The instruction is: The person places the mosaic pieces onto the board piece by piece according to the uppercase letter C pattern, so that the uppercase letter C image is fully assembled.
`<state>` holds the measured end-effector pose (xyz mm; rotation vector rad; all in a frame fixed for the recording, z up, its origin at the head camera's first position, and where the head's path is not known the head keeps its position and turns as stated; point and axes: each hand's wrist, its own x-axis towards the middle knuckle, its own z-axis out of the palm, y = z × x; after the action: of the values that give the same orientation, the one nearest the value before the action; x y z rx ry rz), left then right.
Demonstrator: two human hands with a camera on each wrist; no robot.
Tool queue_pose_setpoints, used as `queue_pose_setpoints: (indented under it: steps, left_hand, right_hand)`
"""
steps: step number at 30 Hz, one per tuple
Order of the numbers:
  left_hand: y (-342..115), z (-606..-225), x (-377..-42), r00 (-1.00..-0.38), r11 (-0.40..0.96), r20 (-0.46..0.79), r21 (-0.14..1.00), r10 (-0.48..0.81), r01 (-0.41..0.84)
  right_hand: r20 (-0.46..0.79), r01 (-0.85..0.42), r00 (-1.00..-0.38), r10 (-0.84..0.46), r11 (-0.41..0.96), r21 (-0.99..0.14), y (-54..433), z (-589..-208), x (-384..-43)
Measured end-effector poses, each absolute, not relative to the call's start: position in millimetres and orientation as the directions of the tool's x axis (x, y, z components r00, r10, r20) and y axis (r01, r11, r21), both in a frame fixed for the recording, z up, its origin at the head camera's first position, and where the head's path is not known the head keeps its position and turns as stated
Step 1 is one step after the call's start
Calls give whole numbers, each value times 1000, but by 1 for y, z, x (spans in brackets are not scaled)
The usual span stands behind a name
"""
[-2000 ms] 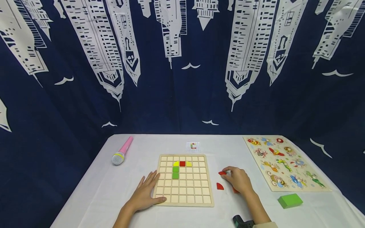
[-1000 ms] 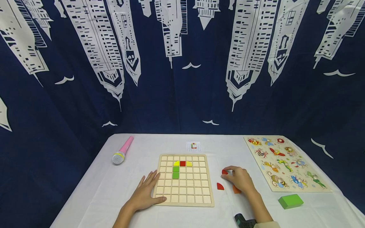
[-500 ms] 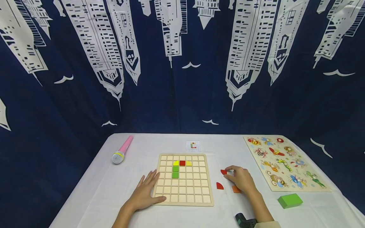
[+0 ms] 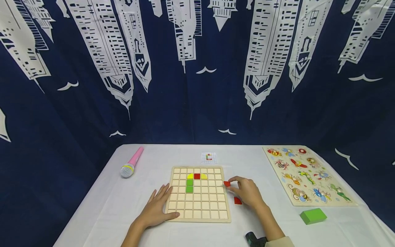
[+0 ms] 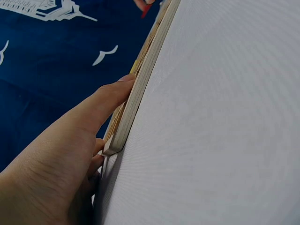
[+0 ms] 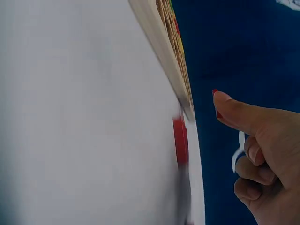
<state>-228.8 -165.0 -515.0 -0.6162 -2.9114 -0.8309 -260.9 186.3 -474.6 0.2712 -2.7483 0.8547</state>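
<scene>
My left hand [image 4: 157, 209] lies spread at the left edge of the wooden grid board [image 4: 197, 218], its thumb over the lower edge. In the left wrist view the thumb [image 5: 112, 96] reaches along the board's side. My right hand [image 4: 249, 192] pinches a red quarter-circle tile [image 4: 227, 184] between thumb and fingers, at the board's right edge. A second red quarter-circle tile [image 4: 237, 200] lies on the table below it, partly behind the hand. On the board sit two yellow tiles [image 4: 190, 176], a red square tile [image 4: 197, 176] and two green tiles [image 4: 189, 189].
Behind the board lies a small pattern card [image 4: 208, 157]. A pink toy microphone [image 4: 132, 162] is at the back left. To the right are an insect puzzle board [image 4: 305, 176] and a green block [image 4: 313, 216]. A black device [image 4: 255, 240] sits by the right wrist.
My right hand has turned the red quarter-circle tile in its fingers, then carried it left to the board's edge. The orange tile is now hidden behind the hand. The left hand stays put.
</scene>
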Motion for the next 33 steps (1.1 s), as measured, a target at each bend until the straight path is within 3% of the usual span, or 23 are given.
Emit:
queue_pose_setpoints:
  steps: [13, 21, 33]
  left_hand:
    - [-165, -516, -230, -919, 782, 146, 489, 365, 388]
    - [-165, -514, -230, -920, 781, 147, 490, 364, 387]
    - [-165, -515, -229, -925, 783, 146, 496, 351, 376]
  right_hand:
    - [336, -467, -883, -329, 694, -548, 102, -476, -252]
    - [314, -480, -877, -364, 704, -524, 73, -482, -252]
    - [289, -469, -883, -370, 716, -517, 69, -487, -252]
